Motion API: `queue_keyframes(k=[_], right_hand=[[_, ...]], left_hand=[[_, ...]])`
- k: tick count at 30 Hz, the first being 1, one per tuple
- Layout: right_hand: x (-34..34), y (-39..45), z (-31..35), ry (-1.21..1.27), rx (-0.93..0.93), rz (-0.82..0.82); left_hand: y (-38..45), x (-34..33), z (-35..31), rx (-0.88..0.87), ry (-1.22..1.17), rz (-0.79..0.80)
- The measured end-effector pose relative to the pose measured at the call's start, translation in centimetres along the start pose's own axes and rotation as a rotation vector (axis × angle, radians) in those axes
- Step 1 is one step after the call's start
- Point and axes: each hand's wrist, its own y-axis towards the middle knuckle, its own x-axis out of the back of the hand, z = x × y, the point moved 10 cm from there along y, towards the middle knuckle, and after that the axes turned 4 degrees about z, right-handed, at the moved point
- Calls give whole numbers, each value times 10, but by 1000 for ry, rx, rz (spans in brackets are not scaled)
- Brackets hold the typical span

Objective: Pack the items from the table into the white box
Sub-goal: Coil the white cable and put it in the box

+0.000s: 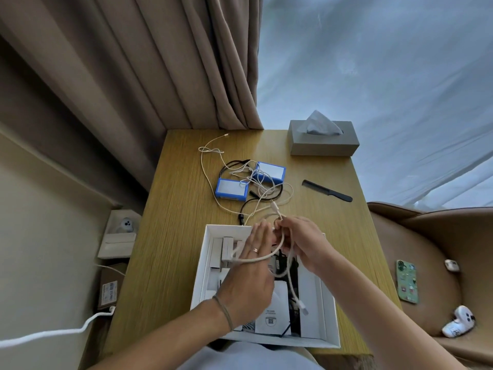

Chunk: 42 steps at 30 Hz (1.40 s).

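Cable: white cable (262,259) looped over my hands, above the white box (202,265) at the table's (170,236) near edge.
Left hand (248,279): fingers flat and spread, loop draped across it.
Right hand (301,243): pinching the cable.
Farther back: two blue boxes (231,189) among tangled cables, mid-table.

No legible text anywhere. White leaflet (272,313) inside the white box (198,276) has a small printed line and a round QR-like mark, too blurred to read. Cardboard box (108,287) on the floor left of the counter (173,236) carries a shipping label (109,291), also unreadable.
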Motion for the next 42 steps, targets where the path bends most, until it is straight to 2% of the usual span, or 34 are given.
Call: queue_keyframes(k=[3, 8, 11, 12, 13, 15, 17, 19, 23, 26, 28, 30, 34, 36, 39, 42], right_hand=[[6, -1, 8, -9, 50, 13], [-3, -4, 10, -19, 58, 196], [-17, -9, 7, -78, 53, 330], [-23, -11, 6, -91, 56, 382], [-29, -13, 5, -90, 57, 435], [-41, -16, 2, -14, 42, 539], [-46, -16, -2, 98, 25, 592], [-40, -9, -9, 135, 8, 532], [-3, 10, -41, 180, -78, 220], [16, 15, -76, 306, -196, 17], [24, 19, -92, 314, -210, -77], [37, 24, -94, 103, -133, -181], [52, 27, -60, -769, 149, -363], [50, 25, -55, -1087, 212, -414], [43, 21, -58, -1325, 275, -439], [43, 23, -57, -1368, 242, -428]], left_hand=[[-14, 9, -8, -150, 28, -32], [-38, 64, 1, -162, -70, -369], [-39, 82, 13, -78, -118, -504], [-34, 82, 22, -22, -166, -491], [-25, 75, 32, 49, -287, -409], [-8, 43, 49, 228, -645, -143], [-1, 15, 57, 367, -917, 19], [-1, 6, 66, 448, -937, 32], [-7, -13, 85, 548, -879, 104], [-7, -28, 95, 579, -749, 175], [-2, -34, 101, 580, -631, 173], [2, -35, 108, 576, -513, 136], [10, -41, 123, 592, -308, 95], [12, -46, 130, 603, -217, 98], [13, -49, 136, 600, -115, 86], [13, -48, 136, 579, -83, 67]])
